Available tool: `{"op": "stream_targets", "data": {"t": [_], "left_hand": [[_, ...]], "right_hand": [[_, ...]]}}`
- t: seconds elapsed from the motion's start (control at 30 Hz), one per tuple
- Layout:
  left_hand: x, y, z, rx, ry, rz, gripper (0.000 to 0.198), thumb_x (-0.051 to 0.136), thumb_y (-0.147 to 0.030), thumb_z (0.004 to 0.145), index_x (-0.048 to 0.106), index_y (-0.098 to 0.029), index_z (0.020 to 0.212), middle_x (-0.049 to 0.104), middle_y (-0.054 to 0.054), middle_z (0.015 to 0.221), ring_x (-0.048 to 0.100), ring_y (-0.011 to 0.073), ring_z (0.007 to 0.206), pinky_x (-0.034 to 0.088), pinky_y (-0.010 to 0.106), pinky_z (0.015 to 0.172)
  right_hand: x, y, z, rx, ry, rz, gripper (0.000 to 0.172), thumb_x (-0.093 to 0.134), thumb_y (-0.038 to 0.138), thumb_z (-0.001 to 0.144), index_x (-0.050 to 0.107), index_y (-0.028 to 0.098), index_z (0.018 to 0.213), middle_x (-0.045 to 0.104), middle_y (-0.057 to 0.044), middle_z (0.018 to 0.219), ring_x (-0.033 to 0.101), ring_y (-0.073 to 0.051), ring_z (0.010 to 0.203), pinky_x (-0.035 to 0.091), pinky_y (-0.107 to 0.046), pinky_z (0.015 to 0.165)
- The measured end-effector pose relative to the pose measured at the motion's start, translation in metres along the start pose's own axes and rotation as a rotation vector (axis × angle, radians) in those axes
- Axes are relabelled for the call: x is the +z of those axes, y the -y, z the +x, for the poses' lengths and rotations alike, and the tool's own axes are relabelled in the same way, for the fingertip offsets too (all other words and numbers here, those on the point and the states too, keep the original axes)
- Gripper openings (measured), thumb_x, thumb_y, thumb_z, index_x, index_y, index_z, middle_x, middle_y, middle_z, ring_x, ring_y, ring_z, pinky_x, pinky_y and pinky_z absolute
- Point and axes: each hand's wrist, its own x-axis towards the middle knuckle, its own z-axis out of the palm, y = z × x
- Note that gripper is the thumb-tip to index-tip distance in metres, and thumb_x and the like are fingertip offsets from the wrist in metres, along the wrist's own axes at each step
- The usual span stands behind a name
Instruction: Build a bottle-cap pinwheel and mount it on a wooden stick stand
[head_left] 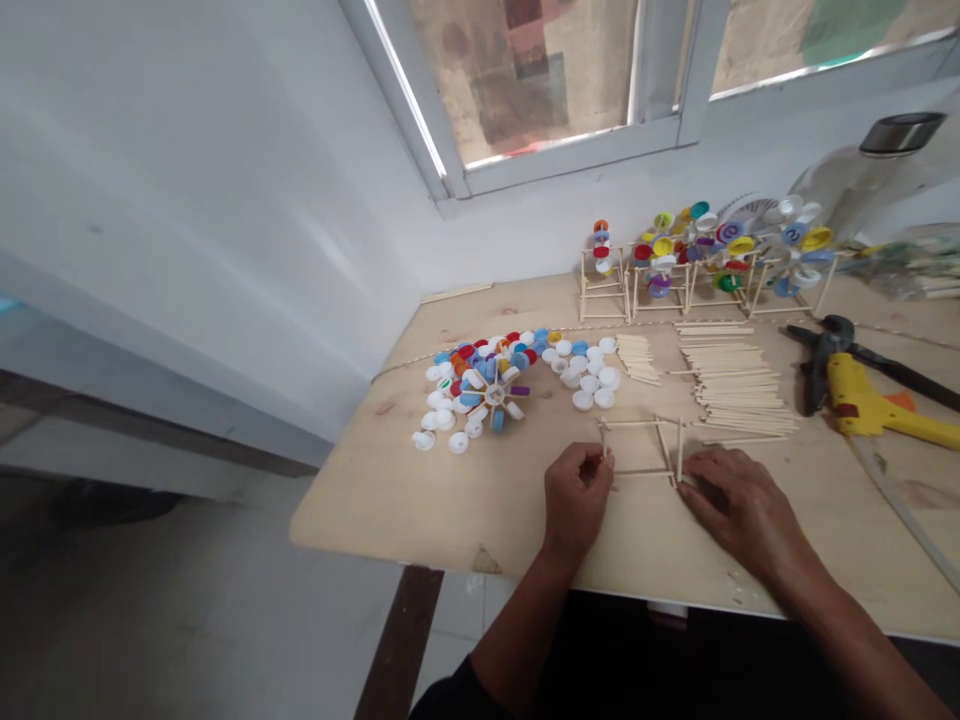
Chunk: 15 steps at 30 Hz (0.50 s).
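Observation:
A small frame of thin wooden sticks (641,473) lies on the table between my hands. My left hand (577,495) pinches its left end, fingers closed on a stick there. At the frame's right end, my right hand (739,500) rests with thumb and fingers apart, close beside the upright stick; whether the fingertips touch it is hard to tell. Behind the frame are a short pile of sticks (637,360) and a larger pile of longer sticks (739,385). A wheel of bottle caps and sticks (495,395) sits left of my left hand, among loose caps (589,380).
Several finished stick stands with cap wheels (660,270) line the wall. At the right lie a yellow glue gun (862,395) with its cable and black-handled pliers (829,350). A clear bottle (862,190) stands behind. The wooden table (390,500) ends near my forearms.

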Motion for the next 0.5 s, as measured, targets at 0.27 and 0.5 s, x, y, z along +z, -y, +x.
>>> {"op": "stream_targets", "data": {"t": [0.27,0.5], "left_hand": [[0.0009,0.0009,0.0003,-0.001,-0.011,-0.033,0.014,0.06,-0.027,0.077,0.066,-0.015,0.077,0.063,0.002,0.067,0.055,0.013,0.06,0.045,0.023,0.058],[0.001,0.0009,0.0002,0.0,-0.022,-0.04,0.012,0.061,-0.026,0.076,0.065,-0.015,0.075,0.061,0.001,0.066,0.055,0.0127,0.06,0.045,0.023,0.058]], "right_hand": [[-0.0025,0.006,-0.0016,0.051,-0.046,0.009,0.022,0.055,0.038,0.087,0.065,0.023,0.098,0.069,-0.007,0.095,0.064,-0.025,0.09,0.05,-0.04,0.078],[-0.0018,0.0053,-0.0025,0.07,-0.028,0.034,0.021,0.052,0.038,0.089,0.063,0.023,0.099,0.069,-0.007,0.095,0.064,-0.023,0.088,0.05,-0.04,0.079]]}}
